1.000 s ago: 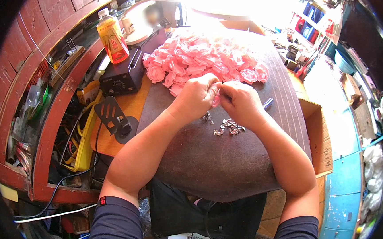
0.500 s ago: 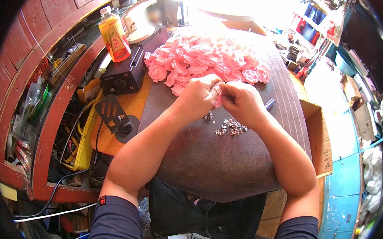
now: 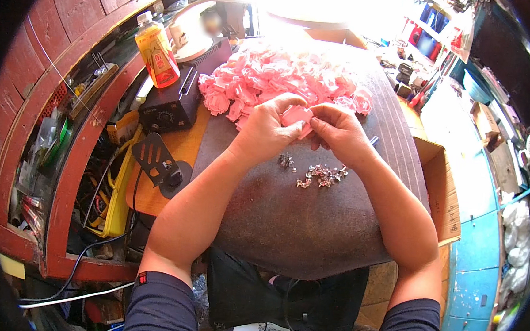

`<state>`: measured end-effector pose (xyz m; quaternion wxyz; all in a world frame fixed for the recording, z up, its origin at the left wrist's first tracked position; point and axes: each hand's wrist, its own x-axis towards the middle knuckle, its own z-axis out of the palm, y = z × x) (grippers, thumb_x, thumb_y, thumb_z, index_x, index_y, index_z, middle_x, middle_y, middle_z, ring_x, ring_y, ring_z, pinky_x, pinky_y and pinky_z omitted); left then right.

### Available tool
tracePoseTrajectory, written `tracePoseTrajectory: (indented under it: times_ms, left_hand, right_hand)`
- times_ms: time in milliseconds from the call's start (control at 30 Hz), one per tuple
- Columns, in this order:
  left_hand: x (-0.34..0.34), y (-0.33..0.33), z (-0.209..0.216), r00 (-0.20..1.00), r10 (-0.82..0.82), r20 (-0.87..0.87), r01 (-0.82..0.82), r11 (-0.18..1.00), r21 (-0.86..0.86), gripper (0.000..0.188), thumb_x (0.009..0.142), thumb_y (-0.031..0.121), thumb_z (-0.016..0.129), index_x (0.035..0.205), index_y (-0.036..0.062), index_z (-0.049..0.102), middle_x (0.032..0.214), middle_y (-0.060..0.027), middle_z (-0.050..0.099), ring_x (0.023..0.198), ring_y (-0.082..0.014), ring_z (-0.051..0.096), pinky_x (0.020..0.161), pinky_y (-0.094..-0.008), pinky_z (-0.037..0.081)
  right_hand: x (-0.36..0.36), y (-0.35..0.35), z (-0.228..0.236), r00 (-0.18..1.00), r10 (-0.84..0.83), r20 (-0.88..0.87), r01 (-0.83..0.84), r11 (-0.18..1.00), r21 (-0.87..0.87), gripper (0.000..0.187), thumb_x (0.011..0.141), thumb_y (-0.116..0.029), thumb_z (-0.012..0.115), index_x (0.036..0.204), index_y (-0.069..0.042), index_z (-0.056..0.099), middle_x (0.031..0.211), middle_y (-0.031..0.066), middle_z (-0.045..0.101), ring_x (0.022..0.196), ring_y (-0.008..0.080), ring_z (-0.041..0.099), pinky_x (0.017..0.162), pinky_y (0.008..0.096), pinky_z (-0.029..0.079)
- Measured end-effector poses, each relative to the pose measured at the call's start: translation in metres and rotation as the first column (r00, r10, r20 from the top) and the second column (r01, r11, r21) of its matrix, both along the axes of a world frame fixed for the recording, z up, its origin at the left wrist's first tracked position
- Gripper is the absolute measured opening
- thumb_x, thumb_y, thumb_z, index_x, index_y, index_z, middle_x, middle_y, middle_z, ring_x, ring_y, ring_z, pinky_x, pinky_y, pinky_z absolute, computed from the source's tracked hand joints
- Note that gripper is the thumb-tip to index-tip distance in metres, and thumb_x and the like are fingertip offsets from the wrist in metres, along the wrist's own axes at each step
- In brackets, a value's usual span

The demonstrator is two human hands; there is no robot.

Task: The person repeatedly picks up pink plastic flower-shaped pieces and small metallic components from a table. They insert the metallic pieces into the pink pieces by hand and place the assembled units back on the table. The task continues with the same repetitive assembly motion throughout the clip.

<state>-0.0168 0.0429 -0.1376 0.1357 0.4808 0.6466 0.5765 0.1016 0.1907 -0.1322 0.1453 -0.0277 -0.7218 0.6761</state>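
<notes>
Between my two hands is a pink flower-like piece (image 3: 297, 115), lifted above the dark padded board. My left hand (image 3: 269, 127) grips it from the left, thumb across its near face. On the other side, the fingers of my right hand (image 3: 343, 133) pinch its right edge; whether they also hold something small I cannot make out. Just beyond my hands lies a big heap of similar pink pieces (image 3: 265, 73). Nearer to me, small shiny metal bits (image 3: 322, 176) are scattered on the board (image 3: 291, 229), with a smaller dark cluster (image 3: 285, 161) to their left.
To the left stands a black control box (image 3: 168, 106) with an orange drink bottle (image 3: 157, 53) on it. A black stand (image 3: 160, 164) sits on the wooden tabletop nearby. An open cardboard box (image 3: 444, 190) borders the board on the right. A small blue cylinder (image 3: 374, 140) is beside my right hand.
My hands have moved slightly apart and turned, so the pink piece between them shows more fully. My right hand has shifted a little to the right.
</notes>
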Motion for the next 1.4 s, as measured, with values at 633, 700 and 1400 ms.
tracePoseTrajectory:
  times_ms: [633,700,1400]
  left_hand:
    - [0.004,-0.004,0.004,0.991,0.014,-0.136,-0.012,1.0,0.019,0.033,0.083,0.0,0.07,0.115,0.0037,0.065,0.105,-0.0016,0.064,0.095,-0.007,0.059,0.08,-0.0243,0.052]
    - [0.005,-0.003,0.005,0.974,0.052,-0.221,-0.042,0.998,0.046,0.032,0.083,0.003,0.071,0.115,0.0039,0.066,0.105,-0.0036,0.065,0.095,-0.0092,0.06,0.08,-0.0255,0.052]
    - [-0.003,-0.001,0.005,0.912,0.344,-0.224,-0.298,0.93,0.215,0.033,0.088,0.001,0.063,0.119,0.0001,0.054,0.102,-0.0105,0.064,0.089,-0.0145,0.064,0.078,-0.0295,0.053]
  right_hand:
    - [0.0,-0.001,-0.006,0.999,-0.026,-0.036,0.026,1.0,0.008,0.012,0.092,-0.004,0.061,0.102,0.0,0.065,0.084,0.0039,0.068,0.066,0.0091,0.061,0.059,0.0248,0.051]
    - [0.002,0.0,-0.002,1.0,-0.017,-0.003,0.017,0.999,-0.031,0.011,0.09,-0.005,0.064,0.1,0.0,0.066,0.084,0.0037,0.068,0.067,0.0092,0.061,0.059,0.025,0.051]
    - [0.0,-0.014,-0.02,0.989,0.121,-0.088,0.016,0.503,0.864,0.01,0.078,-0.005,0.069,0.088,-0.003,0.066,0.085,0.0135,0.063,0.084,0.0346,0.063,0.074,0.042,0.051]
